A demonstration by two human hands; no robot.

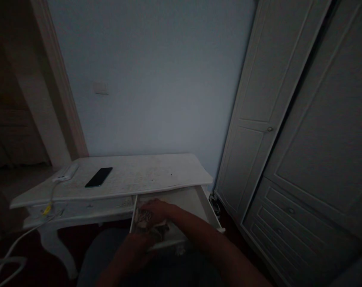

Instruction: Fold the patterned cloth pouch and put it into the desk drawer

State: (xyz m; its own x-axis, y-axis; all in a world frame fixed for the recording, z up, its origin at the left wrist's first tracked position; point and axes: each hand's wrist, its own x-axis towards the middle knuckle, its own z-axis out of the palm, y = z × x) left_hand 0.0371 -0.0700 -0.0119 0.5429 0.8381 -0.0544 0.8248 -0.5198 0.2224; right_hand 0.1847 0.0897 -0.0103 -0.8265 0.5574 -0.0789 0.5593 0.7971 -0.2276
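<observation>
A white drawer (185, 235) stands pulled out from the desk. In its left part lies a light, patterned bundle that looks like cloth (144, 216). My right hand (157, 209) reaches in from the right, its fingers curled over this bundle. Close to the drawer's front left corner is my left hand (140, 241), just below the bundle; its fingers are too dark to make out. Between the hands lies a small darker piece (162, 229) whose kind does not show.
On the white desk (151, 171) lie a black phone (99, 177) and a white power strip (65, 172), its cable (12, 247) hanging down at the left. A tall wardrobe (252, 155) stands at the right. Dark items (214, 203) sit between desk and wardrobe.
</observation>
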